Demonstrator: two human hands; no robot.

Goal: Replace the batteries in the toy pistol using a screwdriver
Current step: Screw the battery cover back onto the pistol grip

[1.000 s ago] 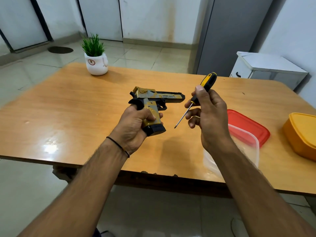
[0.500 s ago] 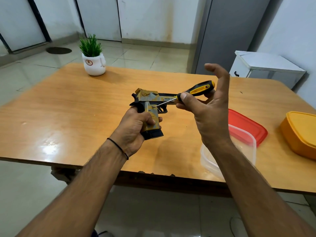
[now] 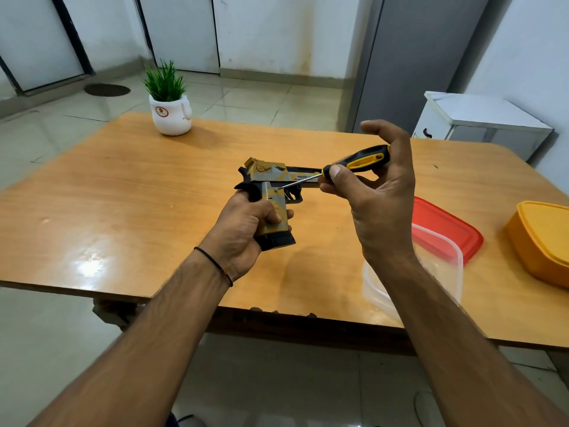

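Screwdriver (image 3: 354, 163) tip on pistol (image 3: 271, 186) grip

My arms were bare from the near edge of the frame up to the wrists, with no sleeves showing. My left hand (image 3: 243, 229) wore no ring; a thin black cord bracelet (image 3: 214, 264) circled that wrist, with a small reddish bead at about 5 o'clock on the loop. My right hand (image 3: 380, 208) and wrist wore nothing.
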